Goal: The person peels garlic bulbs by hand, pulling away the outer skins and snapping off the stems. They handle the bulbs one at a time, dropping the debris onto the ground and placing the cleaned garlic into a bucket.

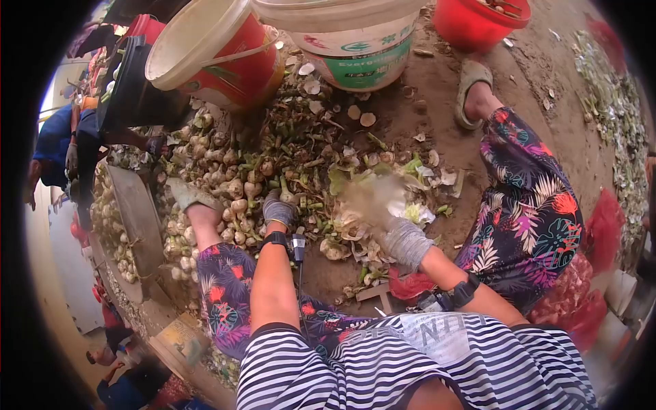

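My left hand (279, 210), in a grey knit glove, reaches into a heap of garlic bulbs (236, 188). Its fingers are curled against a garlic bulb with a cut green stem (286, 194). My right hand (408, 244), gloved too, is low over a pile of loose peelings and leaves (352, 215). A pale blurred patch covers its fingertips, so whether it grips anything cannot be made out. Between the hands, a garlic bulb (334, 249) lies on the ground. Cut stems (301, 157) are strewn in front of both hands.
A white bucket with a green label (359, 61), a tilted red and white bucket (236, 75) and a red basin (478, 27) stand ahead. My legs flank the heap. Red mesh bags (581, 301) lie at right, leaf scraps (608, 102) beyond. Other people (55, 147) are at left.
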Tool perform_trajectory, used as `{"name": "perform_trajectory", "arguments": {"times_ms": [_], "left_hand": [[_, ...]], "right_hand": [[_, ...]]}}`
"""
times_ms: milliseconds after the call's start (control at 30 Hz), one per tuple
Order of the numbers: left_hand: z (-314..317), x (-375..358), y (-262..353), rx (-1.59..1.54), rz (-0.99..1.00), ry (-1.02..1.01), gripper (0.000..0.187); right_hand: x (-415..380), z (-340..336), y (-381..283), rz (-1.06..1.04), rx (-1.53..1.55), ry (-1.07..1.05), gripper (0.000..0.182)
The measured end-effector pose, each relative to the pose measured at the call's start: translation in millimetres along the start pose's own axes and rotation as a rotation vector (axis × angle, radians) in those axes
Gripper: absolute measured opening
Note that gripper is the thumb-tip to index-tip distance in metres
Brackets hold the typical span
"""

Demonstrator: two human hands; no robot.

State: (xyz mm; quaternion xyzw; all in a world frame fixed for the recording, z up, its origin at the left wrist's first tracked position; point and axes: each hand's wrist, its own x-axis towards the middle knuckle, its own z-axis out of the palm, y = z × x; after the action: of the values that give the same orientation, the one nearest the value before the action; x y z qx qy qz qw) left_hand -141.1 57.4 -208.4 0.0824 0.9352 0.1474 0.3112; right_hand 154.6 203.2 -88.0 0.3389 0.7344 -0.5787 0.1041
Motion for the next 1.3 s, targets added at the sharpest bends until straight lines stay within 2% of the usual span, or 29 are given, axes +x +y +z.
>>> {"name": "perform_trajectory", "arguments": {"times_ms": [67, 100, 133, 167, 233, 267, 300, 367, 433, 467, 533, 567, 633, 667, 700, 767, 800, 900, 933, 967, 1033, 1100, 1133, 1167, 1200, 1267, 1300], "left_hand": [[-16.2, -18.8, 13.6, -0.322, -0.048, -0.062, 0.030], [-24.9, -36.2, 21.4, -0.524, -0.078, -0.131, 0.029], [-14.2, -23.5, 0.0, -0.712, 0.018, -0.179, 0.028], [-11.8, -41.9, 5.4, -0.840, -0.029, -0.232, 0.036], [8.6, -46.2, 11.3, -0.739, -0.045, -0.306, 0.042], [18.5, -47.4, 27.2, -0.640, -0.063, -0.252, 0.048], [26.7, -46.6, 43.0, -0.543, -0.085, -0.203, 0.054], [47.9, -28.2, 52.6, -0.420, -0.013, -0.091, 0.077], [49.8, -21.9, 79.9, -0.002, -0.106, -0.047, 0.085], [48.8, -31.5, 99.2, -0.007, -0.101, -0.047, 0.085], [50.5, -53.0, 135.8, 0.153, -0.214, 0.442, 0.078], [49.3, -53.8, 149.3, 0.156, -0.213, 0.440, 0.078], [49.5, -47.1, 170.6, 0.405, 0.019, 0.198, 0.075], [65.2, -28.0, 164.3, 0.418, 0.156, 0.162, 0.070], [79.9, -10.6, 156.6, 0.424, 0.156, 0.157, 0.070], [84.9, -12.9, 166.2, 0.549, 0.319, 0.007, 0.064], [97.1, -0.4, 153.8, 0.566, 0.444, 0.165, 0.060], [155.8, 102.9, 71.5, -0.421, 0.522, 0.063, 0.051], [80.1, 1.2, 135.3, -0.031, 0.467, 0.066, 0.040], [54.6, -22.2, 144.4, -0.029, 0.470, 0.068, 0.040], [20.3, -52.9, 143.4, -0.721, 0.175, -0.538, 0.042], [-2.4, -100.7, 140.9, -0.591, 0.481, -0.574, 0.050], [-14.9, -125.9, 141.0, -0.334, 0.582, -0.534, 0.056], [-19.6, -155.2, 136.2, -0.359, 0.538, -0.590, 0.048], [-19.6, -178.9, 128.8, -0.165, 0.740, -0.376, 0.046], [-22.0, -208.8, 113.5, 0.174, 1.177, 0.130, 0.041], [-28.7, -221.1, 107.0, 0.162, 1.167, 0.226, 0.042]], "right_hand": [[7.4, 9.5, 3.3, 0.012, -0.044, 0.021, 0.032], [10.1, 18.2, 3.4, -0.087, -0.067, 0.082, 0.031], [14.6, 25.2, 5.6, -0.179, -0.088, 0.141, 0.030], [15.6, 31.9, 5.2, -0.183, -0.087, 0.144, 0.030], [21.3, 40.5, 4.7, -0.204, -0.104, 0.109, 0.029], [18.8, 42.8, 2.1, -0.307, -0.153, 0.178, 0.028], [6.7, 40.4, 7.4, -0.293, -0.071, 0.152, 0.029], [-15.9, 21.3, -4.5, -0.181, -0.086, 0.064, 0.029], [-22.3, 10.1, 0.0, -0.121, -0.073, 0.055, 0.029], [-21.7, 4.5, 1.3, -0.060, -0.047, 0.041, 0.030], [-17.1, -6.1, -1.4, -0.019, -0.064, 0.033, 0.030], [-15.0, -9.8, -3.1, 0.022, -0.077, 0.020, 0.030], [-9.4, -11.6, -3.5, 0.034, -0.051, 0.016, 0.030], [-5.9, -10.6, -1.2, 0.028, -0.020, -0.008, 0.031], [-3.2, -10.2, 1.1, 0.023, 0.011, -0.033, 0.031], [-0.6, -13.9, 3.5, -0.004, 0.074, -0.032, 0.030], [0.0, -13.9, 3.8, 0.036, 0.111, 0.005, 0.032], [-2.0, -27.2, -11.6, 0.142, 0.122, 0.053, 0.031], [0.6, -23.6, -7.0, 0.134, 0.070, 0.132, 0.031], [2.1, -19.6, -2.6, 0.125, 0.019, 0.210, 0.031], [3.1, -18.8, -3.9, 0.005, 0.054, 0.356, 0.026], [25.3, -0.7, 16.0, -0.322, 0.037, 0.528, 0.022], [26.3, -0.7, 10.9, -0.332, -0.069, 0.519, 0.021], [24.0, 1.2, 4.7, -0.340, -0.179, 0.505, 0.020], [7.0, -5.0, -15.8, -0.320, -0.068, 0.469, 0.021], [-11.2, -4.4, -29.2, -0.338, -0.110, 0.394, 0.021], [-17.9, -1.9, -33.3, -0.354, -0.142, 0.326, 0.021]]}}
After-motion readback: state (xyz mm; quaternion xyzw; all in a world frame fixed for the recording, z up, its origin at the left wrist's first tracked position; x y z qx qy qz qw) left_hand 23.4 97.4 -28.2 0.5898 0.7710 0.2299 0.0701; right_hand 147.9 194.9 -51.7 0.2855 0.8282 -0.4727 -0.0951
